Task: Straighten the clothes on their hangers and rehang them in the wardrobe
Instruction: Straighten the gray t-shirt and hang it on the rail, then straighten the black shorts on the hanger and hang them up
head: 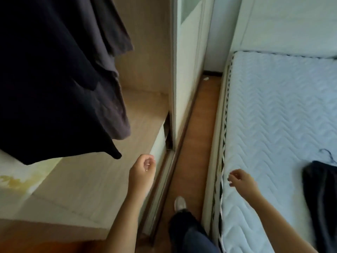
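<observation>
Hanging in the open wardrobe (pixel 145 61) at the upper left are two dark garments: a black one (pixel 54 88) nearest the camera, its hem ending in a point above the wardrobe's pale wooden shelf (pixel 82 179), and a grey one (pixel 113 42) just behind it, partly covered by the black cloth; their hangers lie outside the view. To the right of the opening stands the white sliding door (pixel 187 70), and beyond it a narrow strip of brown wooden floor (pixel 200 125) runs between wardrobe and bed, with a small white scrap (pixel 206 78) lying at its far end. The bed's quilted white mattress (pixel 273 115) fills the right side; on it, at the right edge of the view, lies another dark garment (pixel 321 198), crumpled, with the thin hook of a hanger (pixel 328 155) showing just above its top edge.

The left hand (pixel 143 170) hovers over the front edge of the wardrobe shelf, below the black garment's hem and apart from it; its fingers (pixel 149 160) are loosely curled and hold nothing. The right hand (pixel 243 181) is stretched over the near edge of the mattress, well apart from the garment on the bed; its fingers (pixel 234 173) are relaxed and slightly bent, grasping nothing; whether they touch the mattress cannot be told. Between the two forearms, a dark trouser leg (pixel 189 232) and a light shoe (pixel 180 203) stand on the floor strip.
</observation>
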A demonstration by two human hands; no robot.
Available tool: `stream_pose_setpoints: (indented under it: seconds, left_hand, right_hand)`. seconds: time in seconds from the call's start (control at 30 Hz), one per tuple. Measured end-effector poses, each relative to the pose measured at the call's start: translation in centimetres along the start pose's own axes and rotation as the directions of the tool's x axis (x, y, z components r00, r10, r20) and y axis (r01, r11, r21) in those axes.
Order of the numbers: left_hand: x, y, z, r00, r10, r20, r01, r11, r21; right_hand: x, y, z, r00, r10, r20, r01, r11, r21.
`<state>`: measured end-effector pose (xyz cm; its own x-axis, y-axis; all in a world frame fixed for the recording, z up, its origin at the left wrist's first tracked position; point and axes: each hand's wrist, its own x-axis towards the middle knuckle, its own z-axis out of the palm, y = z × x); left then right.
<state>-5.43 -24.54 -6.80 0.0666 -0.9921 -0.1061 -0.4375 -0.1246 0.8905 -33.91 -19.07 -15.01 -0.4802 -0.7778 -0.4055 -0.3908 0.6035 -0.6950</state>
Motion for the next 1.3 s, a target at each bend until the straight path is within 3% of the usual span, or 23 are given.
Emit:
stream_pose_setpoints:
  seconds: [0.17, 0.33, 0.5, 0.6, 0.73, 1.0, 1.13, 1.3]
  left_hand:
    - [-5.8, -7.6, 3.8, 0.94, -0.227, 0.256, 0.173, 0.961, 0.217]
    - [-10.1, -10.8, 6.0, 0.898, -0.346, 0.27, 0.256, 0.913, 0.317]
    - [-12.8, -10.7, 9.2, 0.866, -0.383, 0.322, 0.29, 0.908, 0.301]
    - [-14.1, -11.5, 10.6, 0.854, -0.392, 0.342, 0.27, 0.896, 0.354]
    - [-17.5, -11.9, 11.7, 0.852, -0.392, 0.347, 0.265, 0.894, 0.361]
    - [-27.1, -12.7, 13.4, 0.873, -0.305, 0.38, 0.181, 0.927, 0.328]
    - [-34.7, -15.0, 12.6, 0.847, -0.409, 0.339, 0.326, 0.904, 0.276]
    - [-41.9, -15.5, 12.0, 0.74, -0.624, 0.25, 0.578, 0.781, 0.238]
  right_hand:
    - [-6.6, 13.1, -3.9, 0.936, 0.333, -0.11, -0.321, 0.94, 0.117]
    - [-11.9, 21.5, -6.5, 0.854, 0.507, -0.121, -0.487, 0.858, 0.162]
    - [-12.1, 23.9, -6.7, 0.85, 0.515, -0.106, -0.492, 0.851, 0.185]
    - [-12.6, 23.6, -5.7, 0.873, 0.486, -0.021, -0.47, 0.854, 0.224]
    - [-15.0, 25.8, -5.5, 0.885, 0.456, 0.09, -0.465, 0.875, 0.134]
    - [-26.3, 35.7, -10.2, 0.845, 0.535, 0.012, -0.532, 0.838, 0.123]
    - [-30.6, 39.3, -12.4, 0.825, 0.565, 0.018, -0.566, 0.824, 0.041]
    - [-32.9, 42.0, -15.1, 0.819, 0.574, 0.027, -0.574, 0.816, 0.07]
